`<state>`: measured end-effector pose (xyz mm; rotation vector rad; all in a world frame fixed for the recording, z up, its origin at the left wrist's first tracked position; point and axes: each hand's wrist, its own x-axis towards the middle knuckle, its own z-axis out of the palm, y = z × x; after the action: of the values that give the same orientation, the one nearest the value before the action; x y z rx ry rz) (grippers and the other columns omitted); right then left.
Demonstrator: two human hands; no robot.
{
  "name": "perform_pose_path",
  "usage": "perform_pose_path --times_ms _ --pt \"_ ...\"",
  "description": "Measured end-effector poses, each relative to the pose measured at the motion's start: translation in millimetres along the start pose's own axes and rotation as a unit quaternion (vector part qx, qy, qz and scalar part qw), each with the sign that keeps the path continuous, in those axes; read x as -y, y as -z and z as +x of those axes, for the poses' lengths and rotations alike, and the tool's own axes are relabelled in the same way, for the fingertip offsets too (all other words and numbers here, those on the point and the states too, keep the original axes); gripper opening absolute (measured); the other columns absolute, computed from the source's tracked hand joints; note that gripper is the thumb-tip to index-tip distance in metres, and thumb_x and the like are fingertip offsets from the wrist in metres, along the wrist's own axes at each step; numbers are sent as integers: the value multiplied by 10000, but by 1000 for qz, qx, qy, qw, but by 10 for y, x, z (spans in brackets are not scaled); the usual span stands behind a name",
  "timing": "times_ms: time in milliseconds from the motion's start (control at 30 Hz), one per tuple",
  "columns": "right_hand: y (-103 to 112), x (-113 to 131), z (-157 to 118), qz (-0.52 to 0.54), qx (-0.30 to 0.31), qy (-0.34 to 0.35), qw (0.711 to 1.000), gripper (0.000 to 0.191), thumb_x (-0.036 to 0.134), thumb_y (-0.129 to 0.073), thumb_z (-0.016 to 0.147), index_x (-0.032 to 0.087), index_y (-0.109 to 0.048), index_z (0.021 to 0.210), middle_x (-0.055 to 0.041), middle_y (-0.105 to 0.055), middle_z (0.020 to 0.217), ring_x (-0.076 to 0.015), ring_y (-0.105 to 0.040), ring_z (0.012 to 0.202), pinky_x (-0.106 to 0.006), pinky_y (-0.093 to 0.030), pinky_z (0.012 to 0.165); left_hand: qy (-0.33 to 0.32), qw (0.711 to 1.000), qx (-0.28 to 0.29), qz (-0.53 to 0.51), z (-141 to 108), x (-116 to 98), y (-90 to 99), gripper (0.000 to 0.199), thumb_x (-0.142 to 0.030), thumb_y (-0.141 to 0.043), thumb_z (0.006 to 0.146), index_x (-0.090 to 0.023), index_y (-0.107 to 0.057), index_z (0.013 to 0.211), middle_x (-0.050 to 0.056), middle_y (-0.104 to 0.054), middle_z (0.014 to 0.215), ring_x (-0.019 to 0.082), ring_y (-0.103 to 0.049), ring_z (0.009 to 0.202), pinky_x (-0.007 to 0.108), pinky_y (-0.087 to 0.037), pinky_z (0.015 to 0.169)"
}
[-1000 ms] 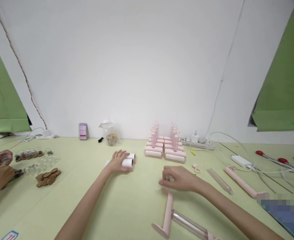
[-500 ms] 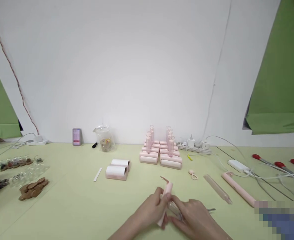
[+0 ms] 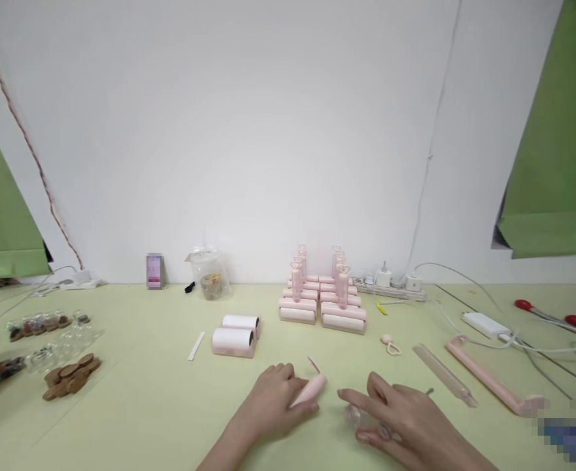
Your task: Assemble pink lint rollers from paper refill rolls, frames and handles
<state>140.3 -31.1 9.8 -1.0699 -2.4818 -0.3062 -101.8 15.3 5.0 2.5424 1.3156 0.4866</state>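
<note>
Pink frame (image 3: pixel 312 390) and clear tube (image 3: pixel 354 417), together a moment ago, are now held apart, unjoined, over near tabletop (image 3: pixel 150 405); frame is gripped by left hand's (image 3: pixel 272 402) curled fingers; tube is grasped by right hand's (image 3: pixel 418 418)

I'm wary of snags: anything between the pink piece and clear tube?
Only an index fingertip of the right hand juts into the gap; nothing else visible stands between the clear tube and the pink piece.

The person's left hand (image 3: pixel 275 400) and right hand (image 3: pixel 408 418) are both bare, with slender fingers and narrow wrists. The slim left forearm (image 3: pixel 231 441) and right forearm (image 3: pixel 464 451) are uncovered as far as they show. Fingernail details are too blurred to tell.
</note>
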Motion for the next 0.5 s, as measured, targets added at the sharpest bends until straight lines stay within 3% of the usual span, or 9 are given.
perform_pose_path --times_ms 67,133,200,233,267,333,400,433,500 --pt "1 13 16 -62 -54 40 996 445 104 -385 761 299 -496 1145 11 -575 652 -124 -504 447 -207 -332 433 15 998 -45 35 37 14 -22 434 -584 -549 647 -173 -553 787 58 -537 805 225 -476 754 324 -355 679" --pt "5 98 41 -90 -105 79 987 478 38 -332 764 265 -511 1145 10 -564 603 -113 -495 438 -202 -337 438 37 994 -107 2 51 -44 -20 474 -611 -558 620 -164 -523 776 75 -526 821 240 -463 783 352 -356 705" --pt "18 234 83 -90 -131 120 980 404 61 -339 804 222 -544 1111 2 -574 592 -102 -507 457 -193 -352 451 44 982 -112 -147 40 -182 -39 453 -612 -455 705 -171 -510 793 56 -519 793 217 -477 774 342 -367 704" --pt "28 306 106 -81 -134 139 978 367 83 -362 813 210 -552 1100 -2 -584 598 -99 -510 464 -190 -359 454 51 960 -86 -261 28 -272 -68 454 -608 -393 743 -175 -505 822 38 -519 762 196 -495 740 326 -380 683" --pt "37 371 123 -65 -132 152 977 335 102 -391 812 209 -560 1081 -3 -590 606 -96 -509 467 -188 -364 456 64 918 -38 -389 13 -367 -109 466 -607 -344 763 -178 -494 863 19 -518 715 177 -514 682 311 -394 641" --pt "52 455 121 -27 -129 155 979 255 134 -425 802 228 -581 980 5 -581 618 -92 -487 457 -185 -368 445 116 791 24 -600 -21 -539 -213 427 -590 -391 736 -191 -443 879 -27 -499 613 145 -515 540 274 -397 531" --pt "53 464 55 36 -132 124 983 117 192 -447 796 228 -555 766 10 -536 614 -96 -470 467 -187 -377 437 159 690 40 -705 -58 -654 -299 322 -486 -509 682 -204 -404 800 -79 -430 499 90 -417 390 214 -345 417" --pt "47 446 3 78 -137 103 982 140 225 -460 794 223 -492 657 9 -504 610 -101 -470 482 -192 -382 436 172 665 51 -725 -76 -686 -327 269 -410 -538 663 -211 -387 760 -98 -383 453 67 -341 337 188 -297 366" --pt "22 402 -112 172 -142 56 973 254 250 -475 793 222 -363 567 10 -448 600 -113 -472 505 -204 -392 432 189 641 99 -737 -101 -714 -362 182 -303 -516 657 -222 -368 723 -114 -327 402 52 -218 290 167 -199 300"
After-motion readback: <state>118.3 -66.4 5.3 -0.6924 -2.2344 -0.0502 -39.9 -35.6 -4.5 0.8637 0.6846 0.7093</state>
